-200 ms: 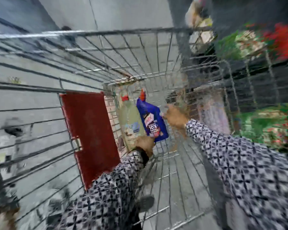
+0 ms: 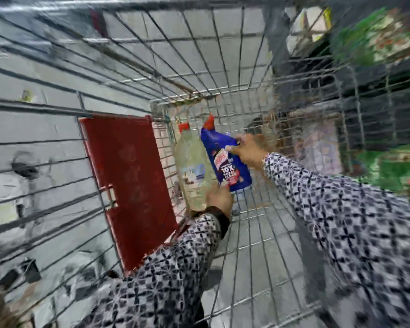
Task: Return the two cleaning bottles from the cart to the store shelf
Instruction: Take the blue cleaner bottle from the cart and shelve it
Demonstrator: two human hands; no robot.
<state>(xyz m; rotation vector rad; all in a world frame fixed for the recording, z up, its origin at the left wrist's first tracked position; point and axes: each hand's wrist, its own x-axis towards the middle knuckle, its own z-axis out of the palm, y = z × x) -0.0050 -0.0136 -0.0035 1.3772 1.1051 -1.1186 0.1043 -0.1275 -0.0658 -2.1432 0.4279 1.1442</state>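
Two cleaning bottles lie side by side inside the wire cart (image 2: 223, 55), caps pointing away from me. The pale clear bottle (image 2: 193, 166) has a red cap and a light label. The blue bottle (image 2: 225, 157) beside it has a red cap and a red-and-white label. My left hand (image 2: 219, 200) wraps the base of the pale bottle. My right hand (image 2: 249, 150) grips the blue bottle's upper right edge, thumb across its label. Both sleeves are black-and-white patterned. The view is motion-blurred.
A red plastic flap (image 2: 128, 185) hangs on the cart's left wall next to the pale bottle. Grey floor tiles (image 2: 21, 129) show through the wires. Store shelves with green and red packages (image 2: 388, 34) stand beyond the cart's right side.
The view has closed in on the cart. My right hand has moved from just beside the blue bottle onto its upper edge. My left hand stays at the pale bottle's base.
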